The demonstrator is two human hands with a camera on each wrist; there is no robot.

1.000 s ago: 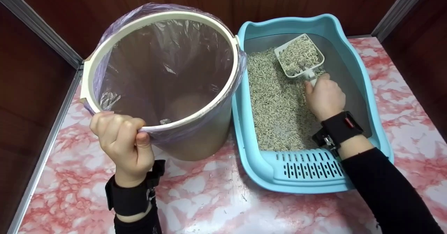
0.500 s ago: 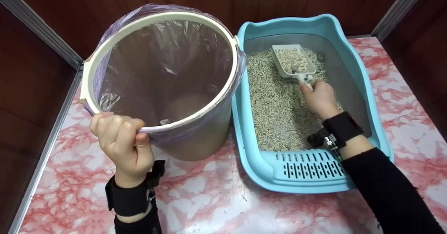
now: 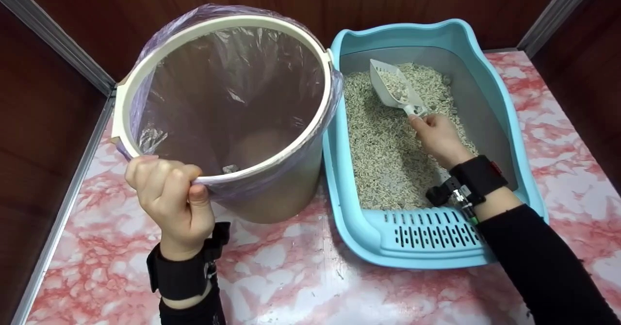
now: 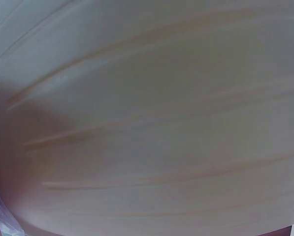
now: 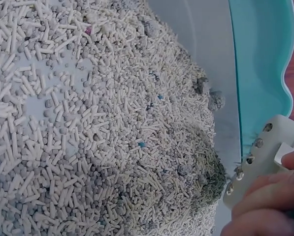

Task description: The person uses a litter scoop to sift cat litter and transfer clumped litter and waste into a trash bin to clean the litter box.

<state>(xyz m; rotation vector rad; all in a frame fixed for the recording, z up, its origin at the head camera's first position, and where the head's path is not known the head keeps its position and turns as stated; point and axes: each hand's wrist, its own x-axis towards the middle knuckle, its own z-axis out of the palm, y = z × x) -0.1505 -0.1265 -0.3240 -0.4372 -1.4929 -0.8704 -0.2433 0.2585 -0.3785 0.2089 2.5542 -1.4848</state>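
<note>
Left hand (image 3: 170, 199) gripping the lined bin's (image 3: 271, 189) rim, right hand (image 3: 436, 136) clasping a tilted scoop (image 3: 393, 88) in the litter tray (image 3: 490, 87) on the worktop, apparently mid-sift; next likely lifting toward the bin.

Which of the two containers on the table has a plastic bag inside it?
The round cream bin, gripped at its rim by the left hand. The blue tray beside it holds loose litter instead.

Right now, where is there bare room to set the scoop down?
Bare tabletop lies in front of the bin and litter tray, between both arms. Crowded: bin and tray touch; the right hand holds the scoop over litter.
</note>
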